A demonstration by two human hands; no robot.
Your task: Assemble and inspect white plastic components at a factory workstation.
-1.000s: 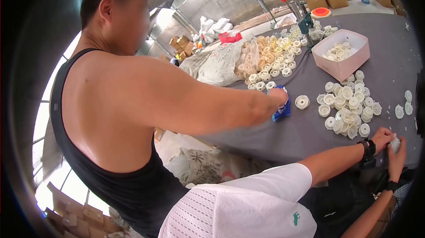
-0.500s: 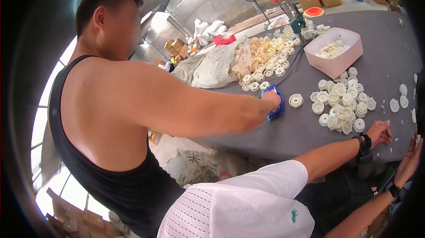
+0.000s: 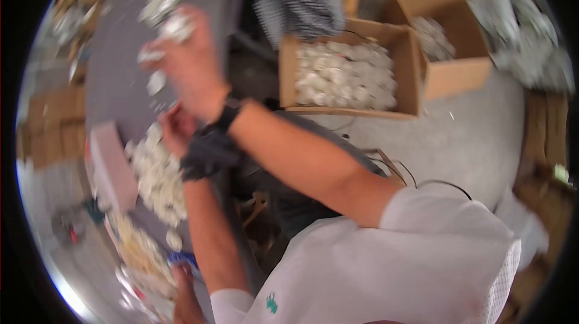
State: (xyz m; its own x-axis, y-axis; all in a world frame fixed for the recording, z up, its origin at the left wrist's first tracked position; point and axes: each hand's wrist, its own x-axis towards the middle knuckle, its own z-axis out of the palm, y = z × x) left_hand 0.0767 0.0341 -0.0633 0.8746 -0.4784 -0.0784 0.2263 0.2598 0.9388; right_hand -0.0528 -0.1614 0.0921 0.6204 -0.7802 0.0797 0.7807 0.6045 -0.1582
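Right hand (image 3: 194, 73) has moved to the frame's upper left, holding a white part (image 3: 177, 27). Left hand (image 3: 177, 128), below: blurred grip, cannot tell.

Soft, moderately bright light falls evenly on the pale floor (image 3: 464, 131) toward three o'clock, while white glare burns along the rim near eight o'clock. Deep shadow pools beside the bench (image 3: 120, 76), close to the centre. Motion blur smears the right grip (image 3: 193, 73) at ten o'clock and softens most other detail. Fisheye distortion bends the outer edges into black corners.
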